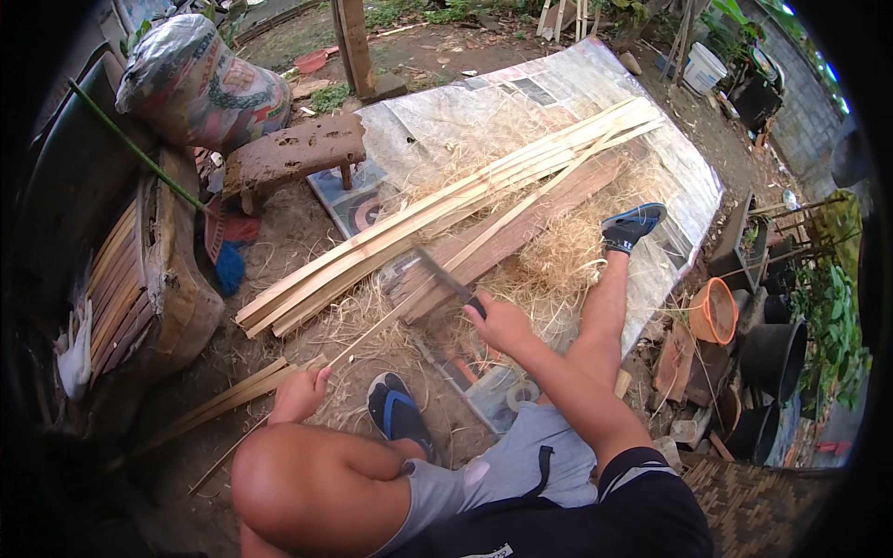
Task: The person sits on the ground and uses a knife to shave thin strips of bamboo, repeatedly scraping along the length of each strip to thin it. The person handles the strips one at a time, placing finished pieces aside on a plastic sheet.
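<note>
My right hand (500,327) is closed round the dark handle of a knife (441,273), its blade angled up and to the left over the near end of a brown plank (558,200). In my left hand (299,392), beside my bent left knee, a thin pale bamboo strip (367,333) is gripped. That strip runs up along the plank, passing close to the blade; whether they touch I cannot tell. Left of the plank lies a bundle of pale bamboo strips (372,242). Curly shavings (563,249) are heaped on the plank's right side.
A large printed sheet (423,126) covers the ground. To the left stand a low wooden bench (298,153), a stuffed sack (200,84) and stacked wood slats (121,288). An orange bucket (713,312) and black pots (774,358) are at right. Tape roll (523,395) lies near my shorts.
</note>
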Action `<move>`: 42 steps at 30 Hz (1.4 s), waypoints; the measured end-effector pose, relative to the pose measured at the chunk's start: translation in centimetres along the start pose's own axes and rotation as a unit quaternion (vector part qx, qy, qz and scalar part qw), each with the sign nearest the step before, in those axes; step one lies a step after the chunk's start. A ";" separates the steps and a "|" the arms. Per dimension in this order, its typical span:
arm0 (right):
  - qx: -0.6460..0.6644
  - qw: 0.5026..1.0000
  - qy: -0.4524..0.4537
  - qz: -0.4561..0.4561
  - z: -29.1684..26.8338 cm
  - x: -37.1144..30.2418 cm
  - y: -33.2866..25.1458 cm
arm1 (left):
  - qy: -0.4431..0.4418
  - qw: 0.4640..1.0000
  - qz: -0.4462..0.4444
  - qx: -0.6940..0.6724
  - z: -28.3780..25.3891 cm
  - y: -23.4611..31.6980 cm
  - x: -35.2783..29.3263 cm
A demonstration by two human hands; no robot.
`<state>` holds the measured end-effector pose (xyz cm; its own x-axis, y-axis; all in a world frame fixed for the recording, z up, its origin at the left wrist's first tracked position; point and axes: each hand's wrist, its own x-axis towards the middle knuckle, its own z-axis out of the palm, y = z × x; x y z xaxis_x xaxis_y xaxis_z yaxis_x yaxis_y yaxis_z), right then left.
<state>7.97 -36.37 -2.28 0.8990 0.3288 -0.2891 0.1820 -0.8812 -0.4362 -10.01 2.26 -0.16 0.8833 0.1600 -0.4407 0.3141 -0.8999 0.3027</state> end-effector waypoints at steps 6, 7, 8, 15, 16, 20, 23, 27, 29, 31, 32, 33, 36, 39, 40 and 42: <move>0.007 0.996 0.035 -0.081 2.4 -1.2 -0.1 | 0.057 0.998 0.037 -0.001 1.4 3.8 1.4; 0.003 0.996 0.048 -0.073 2.8 -1.1 -0.2 | 0.061 0.998 0.034 0.012 1.6 3.3 1.3; -0.001 0.996 0.061 -0.067 3.4 -1.1 -0.5 | 0.066 0.997 0.029 0.026 1.6 3.0 1.2; -0.046 0.997 0.064 -0.008 0.9 -0.3 2.4 | 0.060 0.998 0.031 -0.019 1.6 0.6 -0.1; -0.038 0.997 0.065 0.029 0.6 0.3 3.0 | 0.054 0.998 0.026 -0.012 1.4 0.9 -0.2; -0.091 0.985 0.053 -0.138 1.6 -2.5 0.3 | 0.052 0.999 0.010 0.003 1.6 -0.2 -0.8; -0.053 0.997 0.062 0.008 -1.5 0.8 4.7 | -0.001 0.999 -0.049 -0.019 -0.2 -6.4 -3.6; -0.033 0.958 0.180 0.220 -5.3 3.5 14.2 | -0.096 0.976 -0.046 -0.191 -0.4 -11.0 -3.6; -0.008 0.972 0.170 0.161 -2.8 3.0 11.8 | -0.129 0.968 -0.032 -0.215 -0.1 -9.4 -1.9; 0.016 0.995 0.027 0.091 0.7 0.6 2.6 | -0.115 0.970 -0.007 -0.212 0.2 -5.1 -0.4; 0.011 1.000 -0.006 0.018 2.5 -1.7 -0.6 | -0.118 0.966 0.016 -0.227 1.0 -3.7 1.0; -0.033 0.992 0.024 -0.120 4.3 -4.4 -2.5 | -0.137 0.961 0.014 -0.238 1.4 -2.7 2.1; -0.129 0.956 0.080 -0.251 5.8 -5.5 -1.8 | -0.211 0.935 0.001 -0.286 2.1 -3.5 3.3; -0.002 0.990 0.126 0.054 1.2 0.9 6.2 | -0.256 0.905 -0.022 -0.340 2.5 -8.4 2.1; -0.018 0.978 0.171 0.118 -0.2 2.0 8.9 | -0.235 0.916 -0.019 -0.324 2.3 -7.6 2.4; -0.021 0.980 0.139 0.143 -0.2 2.3 8.1 | -0.137 0.963 0.032 -0.228 1.5 -4.3 2.4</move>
<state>11.61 -42.82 -6.27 0.9881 -0.0340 -0.1497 -0.0829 -0.9390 -0.3338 -9.72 5.90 -3.76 0.8002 -0.0585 -0.5969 0.4383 -0.6223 0.6486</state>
